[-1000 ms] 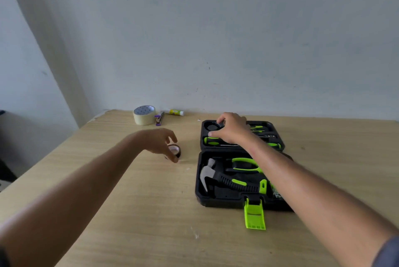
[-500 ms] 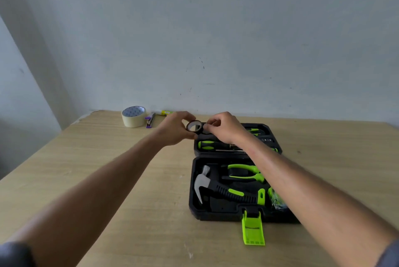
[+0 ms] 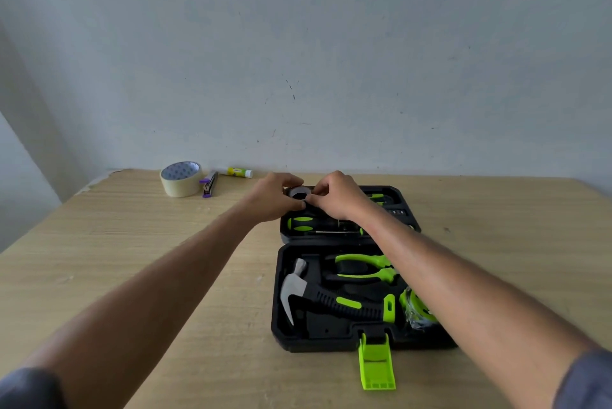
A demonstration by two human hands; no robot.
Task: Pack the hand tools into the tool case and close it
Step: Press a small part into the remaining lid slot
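Note:
A black tool case (image 3: 281,319) lies open on the wooden table, its green latch (image 3: 377,364) hanging toward me. Its near half holds a hammer (image 3: 298,286), green-handled pliers (image 3: 362,268) and a green tape measure (image 3: 415,307). Green-and-black screwdrivers (image 3: 303,225) fill the far half. A small black tape roll (image 3: 298,193) sits over the far half's left corner. My left hand (image 3: 273,198) and my right hand (image 3: 337,196) pinch it from either side.
At the table's far left stand a roll of masking tape (image 3: 180,180), a purple stapler (image 3: 209,184) and a glue stick (image 3: 236,172). A grey wall rises right behind the table. The table's left edge runs diagonally.
My left hand picked the small tape roll off the table and carried it right. Both hands now hold it lower, over the case's far left corner.

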